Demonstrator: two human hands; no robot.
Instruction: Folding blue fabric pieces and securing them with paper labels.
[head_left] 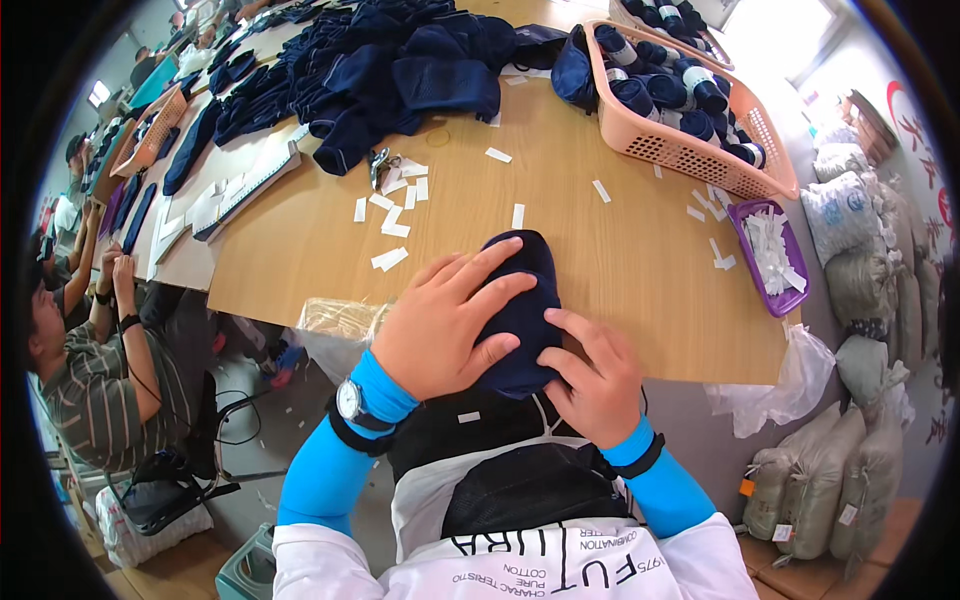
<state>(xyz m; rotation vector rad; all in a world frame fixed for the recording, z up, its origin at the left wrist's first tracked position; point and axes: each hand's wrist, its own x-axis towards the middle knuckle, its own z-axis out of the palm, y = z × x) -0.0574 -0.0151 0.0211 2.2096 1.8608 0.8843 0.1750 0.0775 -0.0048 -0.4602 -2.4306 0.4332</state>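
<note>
A folded navy knit piece point(522, 262) lies at the table's near edge, its lower end close to my body. My left hand point(450, 325) rests across its left side, fingers stretched out and pressed flat on the fabric. At the right edge of the same piece, my right hand point(592, 375) has its fingers bent, with fingertips on the cloth; they appear to pinch that edge. Both wrists carry blue sleeves, and a watch point(350, 400) sits on the left one. Just beyond the fabric lies a small white paper strip point(518, 216).
Navy knitwear point(400, 80) is heaped at the back. A peach basket point(690, 150) of banded navy rolls stands far right, near a purple tray point(770, 290) of white strips. Metal snips point(378, 168) lie among loose strips. A seated person point(100, 370) works at left.
</note>
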